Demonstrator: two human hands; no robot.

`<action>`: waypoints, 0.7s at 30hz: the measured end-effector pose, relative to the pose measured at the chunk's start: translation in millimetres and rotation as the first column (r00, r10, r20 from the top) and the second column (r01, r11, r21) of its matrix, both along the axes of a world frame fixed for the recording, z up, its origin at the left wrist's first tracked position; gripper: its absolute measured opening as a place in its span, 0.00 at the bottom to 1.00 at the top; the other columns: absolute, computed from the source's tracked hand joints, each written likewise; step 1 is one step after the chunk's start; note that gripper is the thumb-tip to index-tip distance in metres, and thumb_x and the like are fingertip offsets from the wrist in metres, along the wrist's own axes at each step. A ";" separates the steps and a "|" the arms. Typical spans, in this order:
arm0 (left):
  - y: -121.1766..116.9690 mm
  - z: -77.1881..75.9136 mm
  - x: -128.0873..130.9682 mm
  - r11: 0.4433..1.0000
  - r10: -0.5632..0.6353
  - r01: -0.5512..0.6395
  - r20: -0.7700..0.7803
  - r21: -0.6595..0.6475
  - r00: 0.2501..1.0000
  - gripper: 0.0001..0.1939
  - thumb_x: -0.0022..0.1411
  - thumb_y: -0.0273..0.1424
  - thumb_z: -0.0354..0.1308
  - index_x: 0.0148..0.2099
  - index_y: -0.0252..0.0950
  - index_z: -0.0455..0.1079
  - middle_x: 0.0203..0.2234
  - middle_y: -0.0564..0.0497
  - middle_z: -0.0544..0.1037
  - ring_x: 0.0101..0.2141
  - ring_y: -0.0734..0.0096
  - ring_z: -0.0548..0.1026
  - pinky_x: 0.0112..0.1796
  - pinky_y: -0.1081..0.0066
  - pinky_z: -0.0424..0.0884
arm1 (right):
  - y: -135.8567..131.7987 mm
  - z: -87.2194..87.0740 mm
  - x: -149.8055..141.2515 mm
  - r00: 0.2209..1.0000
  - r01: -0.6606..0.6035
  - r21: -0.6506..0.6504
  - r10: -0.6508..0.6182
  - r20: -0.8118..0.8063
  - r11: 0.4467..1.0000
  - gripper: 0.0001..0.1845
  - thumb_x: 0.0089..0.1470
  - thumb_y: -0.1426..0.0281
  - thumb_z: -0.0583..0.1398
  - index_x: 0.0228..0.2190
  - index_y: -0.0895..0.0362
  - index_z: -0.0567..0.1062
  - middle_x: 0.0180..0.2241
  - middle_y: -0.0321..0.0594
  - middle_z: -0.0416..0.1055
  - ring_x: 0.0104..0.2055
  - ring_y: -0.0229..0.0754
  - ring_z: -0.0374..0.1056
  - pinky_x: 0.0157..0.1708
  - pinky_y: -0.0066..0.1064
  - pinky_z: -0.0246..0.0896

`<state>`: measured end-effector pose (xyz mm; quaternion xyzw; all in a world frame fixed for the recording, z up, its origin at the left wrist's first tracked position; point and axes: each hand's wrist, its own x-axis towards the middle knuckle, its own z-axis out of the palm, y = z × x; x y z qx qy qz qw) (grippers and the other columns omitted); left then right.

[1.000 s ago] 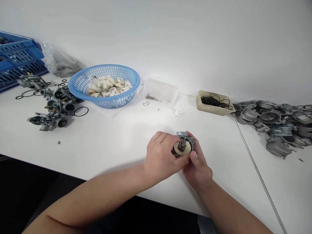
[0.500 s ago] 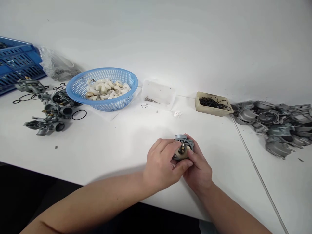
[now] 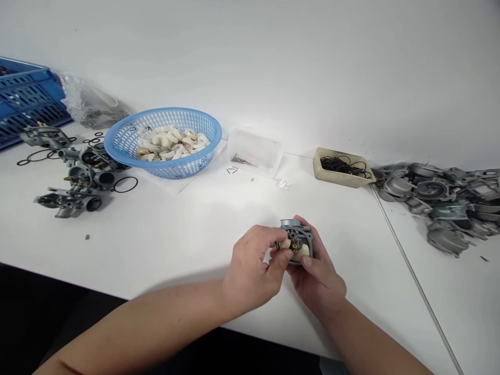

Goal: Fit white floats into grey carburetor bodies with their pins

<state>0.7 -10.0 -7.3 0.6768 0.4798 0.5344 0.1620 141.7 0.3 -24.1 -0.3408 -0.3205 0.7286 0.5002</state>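
A grey metal carburetor body (image 3: 307,230) rests in my right hand (image 3: 324,278), whose fingers wrap behind it with the thumb on its near edge. Its open underside faces up, showing brass jets (image 3: 295,247) and a cream-white plastic float (image 3: 301,253). My left hand (image 3: 252,263) pinches the left end of the float between thumb and fingers. The fingers partly cover the carburetor's left side.
A blue basket (image 3: 164,169) of white floats stands behind, beside a clear tray (image 3: 255,140) with thin metal pins. Black rubber rings fill a cream box (image 3: 339,179). Float bowls (image 3: 445,237) are piled right; carburetors (image 3: 80,177), a plastic bag (image 3: 91,104) and a blue crate (image 3: 31,96) stand left.
My left hand has drawn back slightly to the left, uncovering more of the float and jets. My right thumb has shifted down toward the carburetor's near edge.
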 end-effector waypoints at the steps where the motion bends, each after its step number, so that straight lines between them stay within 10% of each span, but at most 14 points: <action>1: -0.5 -0.1 -0.3 1.000 -0.004 0.004 0.013 -0.022 1.000 0.10 0.56 0.22 0.57 0.40 0.39 0.66 0.29 0.54 0.75 0.29 0.74 0.72 0.31 0.73 0.71 | 0.1 -0.1 0.2 1.000 -0.006 0.008 0.005 0.011 1.000 0.37 0.41 0.62 0.68 0.53 0.43 0.64 0.42 0.39 0.72 0.42 0.52 0.71 0.38 0.45 0.70; 21: 9.0 12.6 -27.4 0.863 -0.384 0.377 0.049 -0.337 0.922 0.11 0.56 0.20 0.55 0.40 0.38 0.69 0.30 0.52 0.73 0.32 0.72 0.72 0.35 0.70 0.70 | -8.6 12.0 -7.6 0.850 0.090 0.249 -0.205 0.485 0.964 0.35 0.47 0.70 0.66 0.55 0.48 0.60 0.37 0.37 0.71 0.36 0.43 0.70 0.37 0.38 0.68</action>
